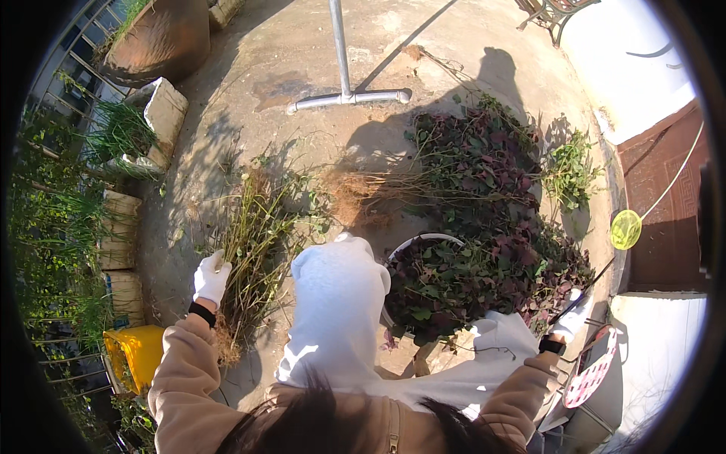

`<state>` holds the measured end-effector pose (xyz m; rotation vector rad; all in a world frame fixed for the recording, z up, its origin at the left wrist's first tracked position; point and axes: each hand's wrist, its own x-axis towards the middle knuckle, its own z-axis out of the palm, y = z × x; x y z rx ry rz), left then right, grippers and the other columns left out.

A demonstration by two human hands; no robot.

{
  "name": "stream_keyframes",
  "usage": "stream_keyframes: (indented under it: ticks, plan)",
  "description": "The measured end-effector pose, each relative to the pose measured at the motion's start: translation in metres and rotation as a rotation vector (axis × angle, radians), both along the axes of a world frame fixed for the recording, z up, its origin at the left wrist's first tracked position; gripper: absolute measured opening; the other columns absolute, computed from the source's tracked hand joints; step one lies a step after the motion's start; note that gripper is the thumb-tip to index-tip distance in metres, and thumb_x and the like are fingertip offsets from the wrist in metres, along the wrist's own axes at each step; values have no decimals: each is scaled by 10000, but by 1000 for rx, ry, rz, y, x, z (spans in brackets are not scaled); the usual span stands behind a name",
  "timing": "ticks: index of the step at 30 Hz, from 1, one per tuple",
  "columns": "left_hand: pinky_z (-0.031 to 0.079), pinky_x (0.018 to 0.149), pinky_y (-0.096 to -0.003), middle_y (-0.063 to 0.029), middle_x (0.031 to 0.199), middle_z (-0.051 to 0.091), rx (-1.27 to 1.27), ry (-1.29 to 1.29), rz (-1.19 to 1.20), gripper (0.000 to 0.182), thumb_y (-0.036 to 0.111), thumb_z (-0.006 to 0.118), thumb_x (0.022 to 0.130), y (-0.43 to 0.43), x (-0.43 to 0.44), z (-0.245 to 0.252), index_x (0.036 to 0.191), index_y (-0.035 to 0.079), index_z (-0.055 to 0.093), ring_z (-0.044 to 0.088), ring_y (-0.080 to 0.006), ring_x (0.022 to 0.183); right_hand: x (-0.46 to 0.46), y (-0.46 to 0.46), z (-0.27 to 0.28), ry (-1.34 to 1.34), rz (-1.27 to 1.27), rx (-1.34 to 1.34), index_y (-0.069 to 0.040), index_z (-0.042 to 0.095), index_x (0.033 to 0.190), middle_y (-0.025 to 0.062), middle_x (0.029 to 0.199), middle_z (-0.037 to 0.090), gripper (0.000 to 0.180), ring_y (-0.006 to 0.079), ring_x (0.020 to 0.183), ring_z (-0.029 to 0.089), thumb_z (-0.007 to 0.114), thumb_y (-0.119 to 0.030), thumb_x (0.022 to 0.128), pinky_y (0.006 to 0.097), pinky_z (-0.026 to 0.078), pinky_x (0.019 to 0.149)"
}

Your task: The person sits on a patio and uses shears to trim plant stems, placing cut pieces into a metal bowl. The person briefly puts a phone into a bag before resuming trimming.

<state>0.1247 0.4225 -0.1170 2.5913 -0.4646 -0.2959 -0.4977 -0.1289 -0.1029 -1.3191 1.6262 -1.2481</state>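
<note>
My left hand point(212, 278), in a white glove, is at the left edge of a heap of leafless stems point(258, 238). Its fingers are curled, and whether they grip a stem is unclear. Out to the right, my gloved right hand point(572, 319) is closed around a thin dark long-handled tool point(584, 292), whose exact kind I cannot make out. Between my legs and that hand stands a round white-rimmed tub point(426, 237) heaped with green and purple leaves point(448, 284). Beyond it spreads a large pile of purple-leaved plants point(482, 164) with bare stems and fibrous brown roots point(354, 190) pointing left.
A metal T-shaped stand foot point(349, 99) rests on the concrete ahead. Along the left are foam planters point(164, 116), a big clay pot point(161, 42) and a yellow container point(133, 354). A small leafy bunch point(572, 170) and a yellow net point(626, 229) are at right, above a chair point(592, 369).
</note>
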Motion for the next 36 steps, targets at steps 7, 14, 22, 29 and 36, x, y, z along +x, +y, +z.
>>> stream_keyframes:
  ticks: [7,14,22,29,36]
  plan:
    - [510,795,-364,-170,949,687,-65,101,-417,397,233,612,862,-245,17,16,1214,49,601,660,-312,889,64,45,52,115,65,-333,-17,501,1291,5,853,528,424,66,670,460,626,-150,909,204,386,570]
    - [506,829,-421,-144,968,677,323,24,-714,260,283,566,880,-437,14,-113,1043,135,705,631,-338,923,91,67,62,154,184,-192,44,391,1341,45,979,500,496,128,880,484,559,-220,956,229,377,787]
    - [485,883,-439,-111,1113,662,669,239,-627,367,376,578,845,-505,6,-226,1131,157,644,614,-327,1051,58,67,53,-532,277,299,-145,409,1337,2,1341,482,338,151,1225,461,446,-176,1002,270,379,993]
    - [478,860,-417,-105,1003,660,25,-21,-717,262,251,668,792,-487,41,-199,1018,119,673,599,-322,982,99,66,64,354,433,139,80,327,1358,86,1184,477,594,123,1092,488,584,-244,932,203,352,939]
    - [493,762,-397,-42,910,646,121,-248,-908,135,238,649,813,-474,12,-205,913,164,702,608,-257,901,140,73,55,295,235,9,75,359,1308,45,1057,486,568,85,922,496,622,-237,914,185,378,831]
